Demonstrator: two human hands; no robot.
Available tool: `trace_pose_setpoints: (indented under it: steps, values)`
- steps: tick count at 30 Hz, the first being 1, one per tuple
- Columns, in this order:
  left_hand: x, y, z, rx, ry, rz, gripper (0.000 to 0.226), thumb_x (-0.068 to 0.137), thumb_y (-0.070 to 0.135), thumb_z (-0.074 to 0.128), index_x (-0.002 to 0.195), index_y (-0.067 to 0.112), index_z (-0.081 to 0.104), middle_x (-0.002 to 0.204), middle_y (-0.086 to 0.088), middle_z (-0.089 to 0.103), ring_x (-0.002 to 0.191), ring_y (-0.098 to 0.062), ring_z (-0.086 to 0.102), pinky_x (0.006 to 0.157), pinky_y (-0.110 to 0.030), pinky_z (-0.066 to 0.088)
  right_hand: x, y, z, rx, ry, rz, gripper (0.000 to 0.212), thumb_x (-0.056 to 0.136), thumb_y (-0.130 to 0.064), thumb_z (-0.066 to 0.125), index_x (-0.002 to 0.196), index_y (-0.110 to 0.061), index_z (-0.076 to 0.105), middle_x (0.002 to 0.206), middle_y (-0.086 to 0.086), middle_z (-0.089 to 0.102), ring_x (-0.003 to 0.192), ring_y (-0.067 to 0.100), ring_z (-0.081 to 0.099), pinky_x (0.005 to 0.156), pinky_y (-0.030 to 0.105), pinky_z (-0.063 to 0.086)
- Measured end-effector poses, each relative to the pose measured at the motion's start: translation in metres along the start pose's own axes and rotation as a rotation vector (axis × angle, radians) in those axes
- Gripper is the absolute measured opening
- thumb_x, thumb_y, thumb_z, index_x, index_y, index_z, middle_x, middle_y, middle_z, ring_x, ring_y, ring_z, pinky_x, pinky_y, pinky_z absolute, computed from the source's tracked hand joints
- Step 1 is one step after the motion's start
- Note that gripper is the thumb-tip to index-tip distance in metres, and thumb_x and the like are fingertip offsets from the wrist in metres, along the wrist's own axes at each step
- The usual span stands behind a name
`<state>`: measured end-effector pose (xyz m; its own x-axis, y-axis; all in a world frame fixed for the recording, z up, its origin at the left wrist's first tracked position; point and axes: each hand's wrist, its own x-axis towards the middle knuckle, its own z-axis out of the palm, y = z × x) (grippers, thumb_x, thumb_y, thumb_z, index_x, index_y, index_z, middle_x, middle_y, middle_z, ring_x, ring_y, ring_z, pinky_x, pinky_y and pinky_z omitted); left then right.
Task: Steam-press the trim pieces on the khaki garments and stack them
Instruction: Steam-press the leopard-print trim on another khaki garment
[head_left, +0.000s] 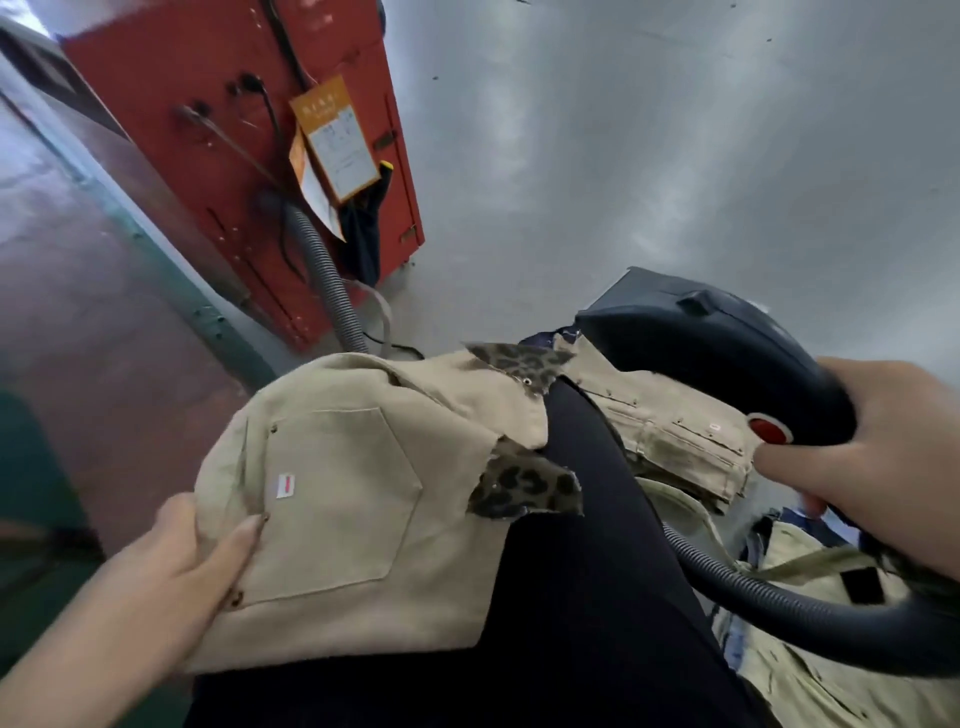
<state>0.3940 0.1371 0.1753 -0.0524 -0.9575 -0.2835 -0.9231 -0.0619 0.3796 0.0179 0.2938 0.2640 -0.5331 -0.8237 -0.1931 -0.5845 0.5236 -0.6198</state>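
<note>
Khaki garment (363, 499) gripped at 8 o'clock by left hand (197, 561), thumb on top. Steam iron (727, 364) at 2 o'clock, handle clamped in right hand (862, 457) grip. Leopard trim (524, 488) at ctr.

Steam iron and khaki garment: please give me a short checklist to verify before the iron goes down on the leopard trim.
1. Right hand grips the steam iron handle: ok.
2. Left hand holds the khaki garment at its edge, away from the iron: ok.
3. Leopard trim lies flat: not ok, it looks curled and ragged.
4. Iron hose is clear of the trim: ok, it trails to the right.
5. Iron is hot and steaming: cannot tell.
</note>
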Motion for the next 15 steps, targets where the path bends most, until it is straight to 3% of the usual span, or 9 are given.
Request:
trace_pose_setpoints:
  steps: [3, 4, 5, 7, 9, 11, 13, 15]
  values:
    - [-0.025, 0.002, -0.007, 0.362, 0.063, 0.331, 0.041, 0.073, 0.043, 0.069, 0.082, 0.021, 0.036, 0.053, 0.005, 0.045, 0.042, -0.024, 0.055, 0.040, -0.035, 0.046, -0.002, -0.003, 0.001, -0.045, -0.006, -0.015, 0.039, 0.055, -0.032, 0.068, 0.082, -0.059, 0.057, 0.041, -0.005, 0.060, 0.026, 0.005, 0.049, 0.032, 0.024, 0.041]
    - [-0.029, 0.010, -0.011, 0.471, 0.086, 0.415, 0.051, 0.064, 0.039, 0.077, 0.090, 0.017, 0.039, 0.058, 0.007, 0.041, 0.039, -0.024, 0.054, 0.035, -0.034, 0.045, -0.003, -0.004, 0.002, -0.052, -0.010, -0.018, 0.040, 0.055, -0.032, 0.068, 0.082, -0.059, 0.057, 0.041, -0.005, 0.060, 0.026, 0.005, 0.050, 0.032, 0.024, 0.041]
    - [-0.030, 0.019, -0.014, 0.559, 0.088, 0.401, 0.071, 0.056, 0.045, 0.082, 0.105, 0.014, 0.041, 0.066, 0.001, 0.045, 0.048, -0.028, 0.058, 0.041, -0.036, 0.049, -0.004, -0.005, 0.002, -0.053, -0.013, -0.016, 0.040, 0.055, -0.033, 0.069, 0.082, -0.059, 0.057, 0.041, -0.005, 0.060, 0.027, 0.005, 0.050, 0.032, 0.024, 0.042]
    - [-0.026, 0.039, -0.019, 0.626, 0.162, 0.380, 0.108, 0.045, 0.059, 0.078, 0.134, 0.013, 0.039, 0.101, -0.012, 0.054, 0.086, -0.034, 0.058, 0.068, -0.043, 0.051, -0.005, -0.005, 0.002, -0.031, -0.020, -0.003, 0.036, 0.051, -0.045, 0.068, 0.084, -0.057, 0.058, 0.041, -0.005, 0.060, 0.027, 0.005, 0.050, 0.033, 0.024, 0.042]
    - [-0.027, 0.063, -0.020, 0.605, 0.221, 0.650, 0.093, 0.051, 0.048, 0.063, 0.138, 0.018, 0.045, 0.121, -0.011, 0.053, 0.106, -0.034, 0.051, 0.084, -0.047, 0.045, -0.004, -0.002, 0.001, -0.009, -0.010, 0.000, 0.044, 0.043, -0.057, 0.059, 0.087, -0.054, 0.059, 0.042, -0.004, 0.060, 0.027, 0.006, 0.051, 0.029, 0.024, 0.039]
    - [-0.027, 0.082, -0.012, 0.589, 0.135, 0.941, 0.070, 0.063, 0.049, 0.052, 0.127, 0.021, 0.058, 0.120, -0.004, 0.058, 0.109, -0.027, 0.055, 0.088, -0.043, 0.048, -0.002, 0.002, 0.002, -0.022, -0.005, -0.008, 0.049, 0.041, -0.058, 0.057, 0.089, -0.052, 0.059, 0.043, -0.003, 0.060, 0.027, 0.008, 0.051, 0.024, 0.029, 0.035]
    - [-0.032, 0.096, 0.001, 0.712, -0.039, 0.980, 0.079, 0.067, 0.070, 0.047, 0.126, 0.018, 0.058, 0.124, -0.003, 0.055, 0.115, -0.026, 0.051, 0.092, -0.044, 0.045, 0.000, 0.004, 0.002, -0.049, -0.007, -0.015, 0.048, 0.042, -0.057, 0.057, 0.090, -0.050, 0.060, 0.044, -0.001, 0.061, 0.028, 0.011, 0.052, 0.021, 0.030, 0.032]
    - [-0.031, 0.100, 0.019, 0.912, -0.149, 0.875, 0.105, 0.062, 0.082, 0.047, 0.136, 0.008, 0.041, 0.135, -0.013, 0.036, 0.122, -0.033, 0.035, 0.093, -0.049, 0.034, 0.001, 0.003, 0.004, -0.066, -0.004, -0.021, 0.049, 0.042, -0.055, 0.057, 0.089, -0.048, 0.060, 0.042, 0.000, 0.060, 0.028, 0.014, 0.053, 0.021, 0.027, 0.032]
